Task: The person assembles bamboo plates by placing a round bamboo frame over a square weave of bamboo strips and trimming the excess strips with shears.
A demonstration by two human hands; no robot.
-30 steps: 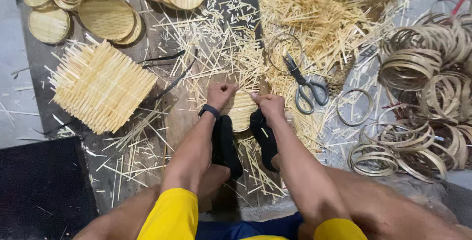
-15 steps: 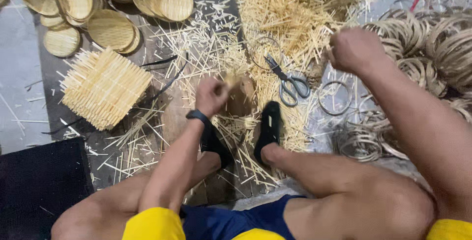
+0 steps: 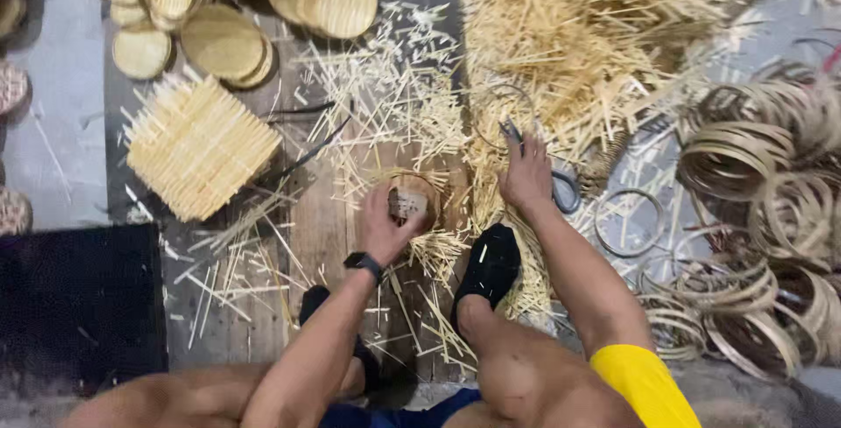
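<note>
Step in hand, as judged: tool pickup in the middle of weaving a small round piece.

- Left hand (image 3: 385, 226) is closed around a small round woven piece (image 3: 410, 205) with a ring rim. The piece is held low over the wooden board (image 3: 315, 235), just ahead of the feet, with loose strips sticking out of it. The fingers are curled round its left and lower edge; a firm hold is indicated.
- Right hand (image 3: 526, 174) is laid on the scissors (image 3: 556, 184), to the right of the piece and near the edge of the strip pile (image 3: 578, 51). The fingers are spread and pressed over the blade end; only a dark handle loop is seen by the wrist. Whether the scissors are actually gripped cannot be told, and no lift is seen.
- A dark band is worn on the left wrist. Black shoes (image 3: 486, 266) are set either side of the work.

Around it: a square woven mat (image 3: 200, 148) is seen to the left, finished round discs (image 3: 228, 42) are stacked top left, and hoop rings (image 3: 745, 156) are heaped to the right.

Next move, as judged: the fingers have to be threaded into the handle loops and the blades brought to the protruding strip ends, while the piece is kept steady. Care is called for so that the ring is not cut.
</note>
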